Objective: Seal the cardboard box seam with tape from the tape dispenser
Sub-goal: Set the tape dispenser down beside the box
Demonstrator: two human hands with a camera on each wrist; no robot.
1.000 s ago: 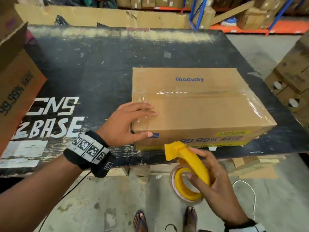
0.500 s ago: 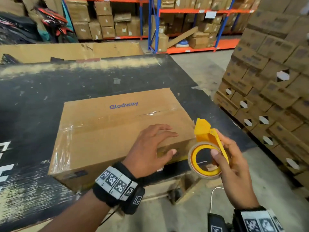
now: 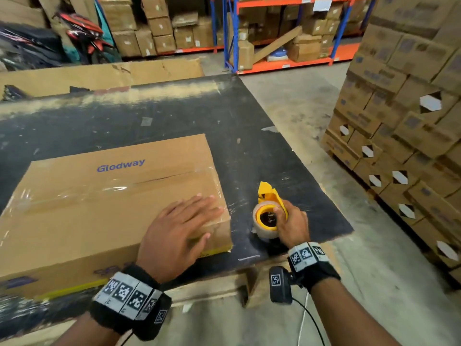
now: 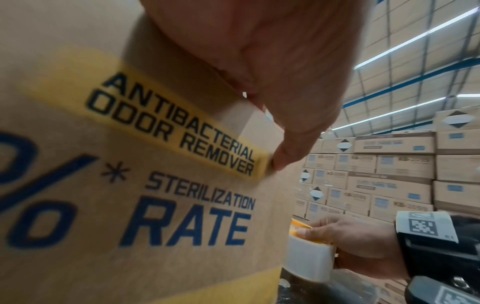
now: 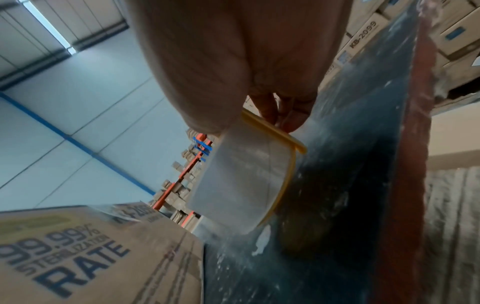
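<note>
Nearest, at the table's (image 3: pixel 249 126) front edge: left hand (image 3: pixel 177 231) flat on the cardboard box's (image 3: pixel 99 196) front right corner, fingers straight and spread, thumb (image 4: pixel 293 148) pressing the front face. Just right of the box, right hand (image 3: pixel 290 224) curled around the yellow tape dispenser (image 3: pixel 268 211), its roll touching the tabletop. Clear tape along the box's top seam. Farther off, stacked cartons (image 3: pixel 409 116) and shelving (image 3: pixel 287 31).

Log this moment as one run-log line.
left hand: flat on cardboard box corner | right hand: grips tape dispenser on table | seam: taped
</note>
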